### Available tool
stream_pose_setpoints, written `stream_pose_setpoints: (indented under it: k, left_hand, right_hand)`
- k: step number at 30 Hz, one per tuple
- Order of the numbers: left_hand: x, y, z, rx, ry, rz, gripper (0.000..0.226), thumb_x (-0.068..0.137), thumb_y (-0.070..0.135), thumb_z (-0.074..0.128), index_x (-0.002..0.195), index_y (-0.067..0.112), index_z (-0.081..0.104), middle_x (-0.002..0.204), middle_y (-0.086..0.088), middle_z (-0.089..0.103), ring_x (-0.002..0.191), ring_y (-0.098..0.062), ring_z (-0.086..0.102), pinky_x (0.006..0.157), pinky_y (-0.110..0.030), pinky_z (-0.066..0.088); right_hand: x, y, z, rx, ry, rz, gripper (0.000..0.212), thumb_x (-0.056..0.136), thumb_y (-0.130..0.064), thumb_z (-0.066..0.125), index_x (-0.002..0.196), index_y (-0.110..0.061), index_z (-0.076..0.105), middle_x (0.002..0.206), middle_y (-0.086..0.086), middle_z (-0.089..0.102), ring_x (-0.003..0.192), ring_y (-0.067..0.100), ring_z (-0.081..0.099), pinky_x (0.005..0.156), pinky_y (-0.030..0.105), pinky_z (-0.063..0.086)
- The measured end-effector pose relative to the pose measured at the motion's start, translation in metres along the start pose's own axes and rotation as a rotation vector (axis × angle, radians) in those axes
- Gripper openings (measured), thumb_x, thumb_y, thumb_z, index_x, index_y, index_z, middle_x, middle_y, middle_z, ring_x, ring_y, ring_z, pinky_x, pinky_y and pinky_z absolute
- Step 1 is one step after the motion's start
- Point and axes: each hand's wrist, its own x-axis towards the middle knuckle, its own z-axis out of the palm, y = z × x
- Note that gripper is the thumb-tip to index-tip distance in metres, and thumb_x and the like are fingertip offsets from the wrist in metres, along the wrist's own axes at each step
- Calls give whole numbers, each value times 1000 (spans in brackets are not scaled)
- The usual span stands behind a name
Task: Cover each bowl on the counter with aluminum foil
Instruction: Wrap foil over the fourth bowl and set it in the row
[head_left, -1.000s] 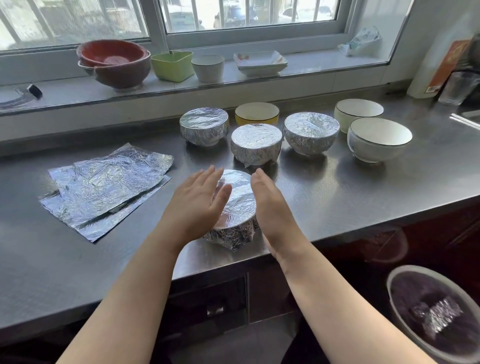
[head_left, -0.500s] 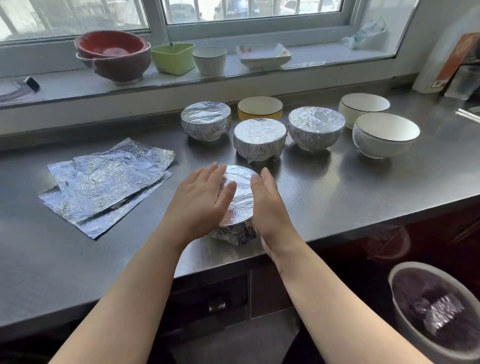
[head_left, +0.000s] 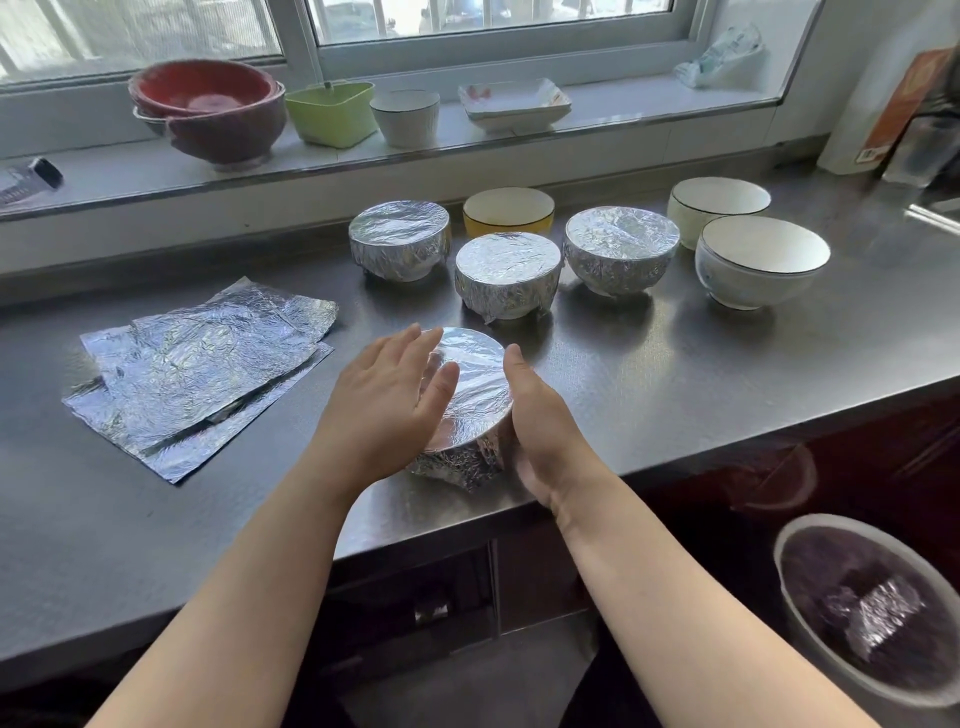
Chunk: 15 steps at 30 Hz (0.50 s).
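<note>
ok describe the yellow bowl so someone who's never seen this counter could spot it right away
On the steel counter below the window sill, look at the cluster of bowls near the back wall. The yellow bowl sits furthest back, between two foil-covered bowls. It is the only one with yellow sides, and it is uncovered, showing a pale inside.

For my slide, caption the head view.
Left hand and right hand press foil around the round foil-covered bowl on the steel counter.

I see bright daylight from the window (head_left: 467, 21) (overexposed). Glare streaks the counter (head_left: 675, 364). Edges bow noticeably.
</note>
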Motion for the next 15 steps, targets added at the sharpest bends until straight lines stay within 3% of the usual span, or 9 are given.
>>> stream_pose_setpoints:
  k: [5,11,15]
  left_hand:
    - [0,2,0,-6,-10,-25,75,89,62,12,151,26,32,158,3,30,145,-15,21,117,-33,15]
    - [-3,10,0,-15,-10,-142,70,97,62,13,152,22,29,160,-1,26,147,-18,17,119,-35,11]
    - [-11,17,-6,0,-35,-201,81,90,64,3,154,18,22,160,-4,24,148,-20,16,119,-35,10]
  right_hand:
    - [0,1,-11,58,-71,82,56,106,-44,23,128,-8,59,120,11,69,114,21,65,100,34,48]
    - [9,-3,-12,95,-132,126,54,106,-44,24,125,-9,60,122,12,68,115,23,63,96,34,49]
    - [15,-12,-12,21,-147,141,56,104,-48,29,128,-6,58,121,15,68,114,27,64,99,38,49]
